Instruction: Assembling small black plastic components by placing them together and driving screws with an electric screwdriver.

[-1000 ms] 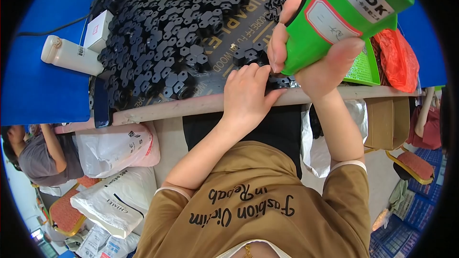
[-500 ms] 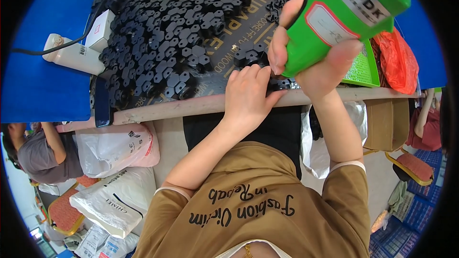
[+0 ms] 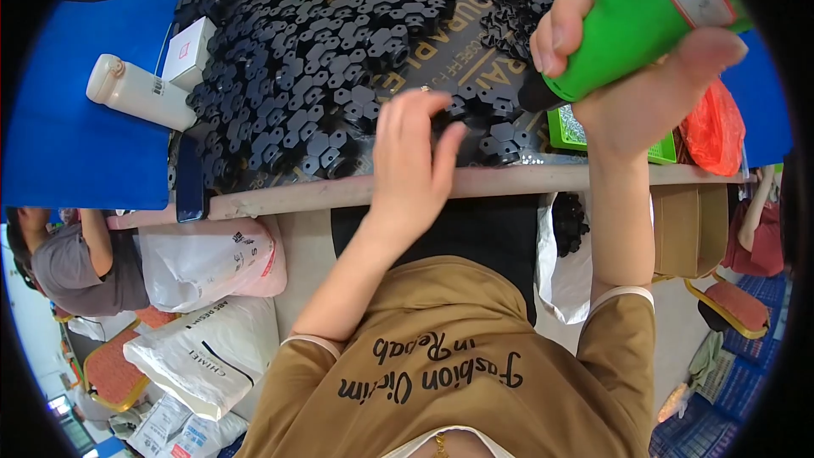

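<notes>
- Since the earlier frame your left hand (image 3: pixel 413 161) has slid left onto the black plastic parts (image 3: pixel 339 76), fingers spread flat, pinching nothing.
- Those parts at the table edge (image 3: pixel 509 180) look light, stiff and loose; pinch one by its rim.
- Your right hand (image 3: pixel 627 76) is clamped round the green tool (image 3: pixel 644 21).

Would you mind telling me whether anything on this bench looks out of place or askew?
Nothing looks spilled or damaged. One oddity: a dark flat phone-like object lies at the table's front edge, left of the left hand, seemingly overhanging it.
</notes>
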The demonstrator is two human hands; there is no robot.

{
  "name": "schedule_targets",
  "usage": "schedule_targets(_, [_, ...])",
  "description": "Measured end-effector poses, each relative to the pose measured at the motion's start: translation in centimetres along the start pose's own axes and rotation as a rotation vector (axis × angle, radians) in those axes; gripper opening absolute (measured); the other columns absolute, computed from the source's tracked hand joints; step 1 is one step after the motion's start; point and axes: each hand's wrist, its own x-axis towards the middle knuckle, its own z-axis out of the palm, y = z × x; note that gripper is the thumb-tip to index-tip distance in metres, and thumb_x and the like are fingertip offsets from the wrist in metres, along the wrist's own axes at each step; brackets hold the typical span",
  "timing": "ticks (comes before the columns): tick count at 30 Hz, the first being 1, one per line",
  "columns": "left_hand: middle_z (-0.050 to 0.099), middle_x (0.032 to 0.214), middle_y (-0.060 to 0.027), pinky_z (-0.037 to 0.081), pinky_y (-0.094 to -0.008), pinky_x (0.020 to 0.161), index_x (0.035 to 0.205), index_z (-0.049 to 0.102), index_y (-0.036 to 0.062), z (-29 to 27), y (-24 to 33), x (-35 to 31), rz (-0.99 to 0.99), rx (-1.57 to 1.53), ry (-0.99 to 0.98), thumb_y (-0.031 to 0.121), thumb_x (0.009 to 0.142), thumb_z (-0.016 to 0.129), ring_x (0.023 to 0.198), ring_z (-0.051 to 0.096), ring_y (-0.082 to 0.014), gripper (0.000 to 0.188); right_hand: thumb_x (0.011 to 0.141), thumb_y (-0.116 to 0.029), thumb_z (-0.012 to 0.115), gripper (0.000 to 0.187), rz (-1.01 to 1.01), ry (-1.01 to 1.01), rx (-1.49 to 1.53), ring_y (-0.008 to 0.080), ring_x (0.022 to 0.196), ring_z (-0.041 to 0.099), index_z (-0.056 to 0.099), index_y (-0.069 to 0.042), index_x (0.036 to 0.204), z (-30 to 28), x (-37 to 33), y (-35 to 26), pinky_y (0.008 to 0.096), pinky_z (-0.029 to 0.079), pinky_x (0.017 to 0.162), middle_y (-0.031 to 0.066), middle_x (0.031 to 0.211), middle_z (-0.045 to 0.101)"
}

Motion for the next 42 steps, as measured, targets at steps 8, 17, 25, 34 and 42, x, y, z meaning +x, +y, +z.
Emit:
schedule_targets(8, [0.057,0.121,-0.0194,0.043,-0.0415,0.097,0.13,0.046,0.003,0.4,-2.2,1.9,-0.14,-0.072,-0.276,0.01,0.075,0.074,0.118,0.051,-0.0352,0.062,0.077,-0.088,0.029,0.098,0.084,0.062,1.03,0.0167,0.04,0.053,0.05,0.005,0.1,1.7,-0.3,2.1,0.0254,0.044,0.037,0.0091,0.057,0.056])
schedule_targets(17, [0.063,0.102,-0.0128,0.044,-0.0386,0.091,0.114,0.061,0.0053,-2.6,-2.2,0.9,-0.149,-0.207,-0.463,0.013,0.068,0.079,0.102,0.055,-0.0315,0.05,0.062,-0.097,0.034,0.118,0.149,-0.233,0.285,0.0191,0.054,0.053,0.04,0.004,0.124,0.9,-1.4,3.6,0.0295,0.044,0.05,0.0116,0.067,0.057])
schedule_targets(25, [0.065,0.099,-0.0126,0.045,-0.0333,0.086,0.119,0.064,0.0071,-2.8,-2.4,0.5,-0.204,-0.23,-0.468,0.015,0.065,0.083,0.097,0.058,-0.0261,0.058,0.061,-0.097,0.033,0.115,0.162,-0.344,0.536,0.0194,0.055,0.054,0.043,0.001,0.12,-0.4,-1.8,5.8,0.0294,0.044,0.051,0.0121,0.069,0.058])
schedule_targets(34, [0.062,0.097,-0.0104,0.045,-0.0318,0.081,0.12,0.064,0.0072,-2.8,-2.0,0.5,-0.262,-0.186,-0.471,0.016,0.063,0.085,0.092,0.057,-0.0241,0.062,0.066,-0.096,0.031,0.109,0.202,-0.319,0.425,0.0178,0.049,0.05,0.047,0.0,0.114,0.2,-2.2,6.0,0.0287,0.043,0.047,0.0112,0.064,0.056])
schedule_targets(42, [0.061,0.095,-0.0098,0.045,-0.031,0.079,0.122,0.063,0.0063,-2.8,-2.0,0.6,-0.248,-0.161,-0.467,0.016,0.062,0.086,0.093,0.055,-0.0232,0.064,0.064,-0.097,0.03,0.112,0.203,-0.386,0.277,0.0173,0.047,0.047,0.046,0.0,0.117,0.8,-2.4,5.3,0.0284,0.041,0.047,0.0099,0.061,0.053])
